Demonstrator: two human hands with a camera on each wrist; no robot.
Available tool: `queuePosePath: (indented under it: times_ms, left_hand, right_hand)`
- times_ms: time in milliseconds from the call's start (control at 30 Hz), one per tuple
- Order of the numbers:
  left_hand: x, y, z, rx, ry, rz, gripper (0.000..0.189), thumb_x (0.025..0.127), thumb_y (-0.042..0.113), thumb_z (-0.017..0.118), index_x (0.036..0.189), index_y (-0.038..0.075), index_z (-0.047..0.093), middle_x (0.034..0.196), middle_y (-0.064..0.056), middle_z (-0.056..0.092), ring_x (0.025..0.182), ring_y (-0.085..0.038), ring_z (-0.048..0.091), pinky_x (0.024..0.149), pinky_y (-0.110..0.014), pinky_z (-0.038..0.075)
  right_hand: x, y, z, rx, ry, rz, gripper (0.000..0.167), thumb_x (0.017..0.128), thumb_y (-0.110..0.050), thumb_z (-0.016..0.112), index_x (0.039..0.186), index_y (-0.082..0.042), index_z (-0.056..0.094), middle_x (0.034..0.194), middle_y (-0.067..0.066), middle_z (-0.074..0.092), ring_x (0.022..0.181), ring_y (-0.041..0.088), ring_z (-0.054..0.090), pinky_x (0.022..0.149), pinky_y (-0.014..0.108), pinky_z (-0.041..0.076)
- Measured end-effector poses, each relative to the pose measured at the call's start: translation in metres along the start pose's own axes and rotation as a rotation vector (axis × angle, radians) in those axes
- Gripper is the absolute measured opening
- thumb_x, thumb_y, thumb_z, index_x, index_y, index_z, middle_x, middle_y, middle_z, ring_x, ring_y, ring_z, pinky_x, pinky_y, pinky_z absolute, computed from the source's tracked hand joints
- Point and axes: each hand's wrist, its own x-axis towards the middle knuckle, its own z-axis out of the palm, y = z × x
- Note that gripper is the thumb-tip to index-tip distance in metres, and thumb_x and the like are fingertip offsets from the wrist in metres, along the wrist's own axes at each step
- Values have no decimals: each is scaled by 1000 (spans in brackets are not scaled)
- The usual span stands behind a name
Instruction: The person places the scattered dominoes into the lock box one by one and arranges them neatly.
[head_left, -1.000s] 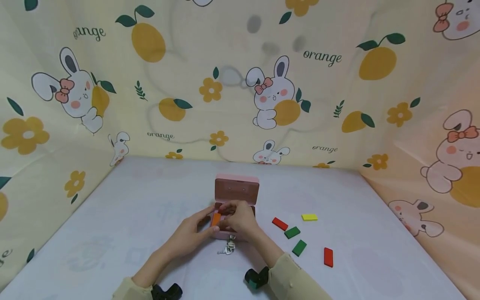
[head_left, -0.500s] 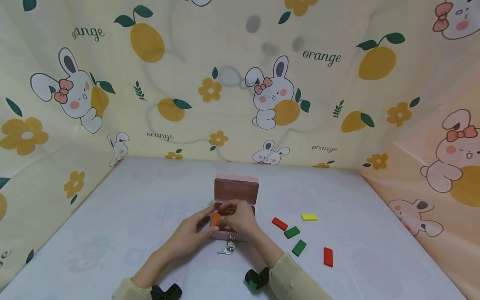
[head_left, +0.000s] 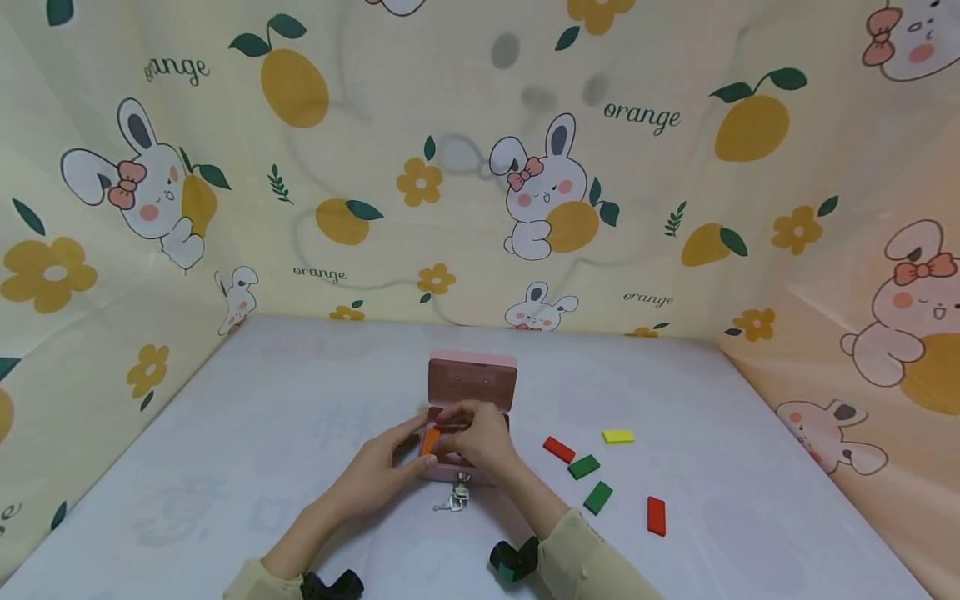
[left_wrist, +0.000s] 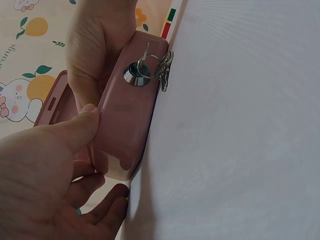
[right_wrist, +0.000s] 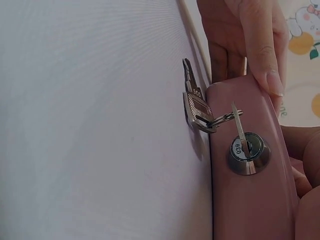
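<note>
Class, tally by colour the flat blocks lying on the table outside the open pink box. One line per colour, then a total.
Red blocks: 2
Green blocks: 2
Yellow block: 1
Total: 5

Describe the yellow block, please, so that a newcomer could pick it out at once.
On the white table, find the open pink box. To its right in the head view lie five flat blocks. The yellow block is the only one of its colour; its neighbours are two red blocks and two green blocks.
</note>
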Motion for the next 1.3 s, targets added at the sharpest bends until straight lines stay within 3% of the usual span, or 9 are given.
queuePosePath:
  times_ms: [300,567,833,1067,1300]
  left_hand:
    - [0,0,0,1,-1,4,68,94,33,68,151,11,40,151,-8,41,133,-29,44,111,-48,33]
    - [-1,1,1,8,1,0,67,94,34,68,151,11,40,149,-9,44,132,-29,45,110,-48,34]
    - [-2,-2,0,8,9,1,68,94,35,68,151,11,40,149,-9,44,132,-30,45,110,-48,34]
    - [-2,-3,-1,15,14,12,67,94,34,69,150,10,41,150,-8,43,134,-29,43,111,-48,33]
    - [0,-2,0,23,8,17,67,95,32,68,151,11,40,151,-7,42,134,-28,43,111,-47,33]
  right_hand:
    - [-2,0,-3,60,-4,-6,31,76,1,83,104,-5,72,103,9,72,89,18,68,76,30,58]
    - [-6,-3,-7,95,-3,-22,31,77,0,82,106,-5,72,105,9,71,83,19,66,67,28,57]
    - [-11,-9,-10,97,-16,-45,28,80,-6,82,107,-8,73,104,9,71,77,21,64,65,40,59]
    - [-18,-12,-19,110,-35,-78,30,83,-11,81,111,-7,72,106,15,70,76,31,66,66,48,59]
    - [-26,-10,-32,100,-4,-67,36,81,-18,84,112,-8,71,106,16,70,76,38,66,62,43,59]
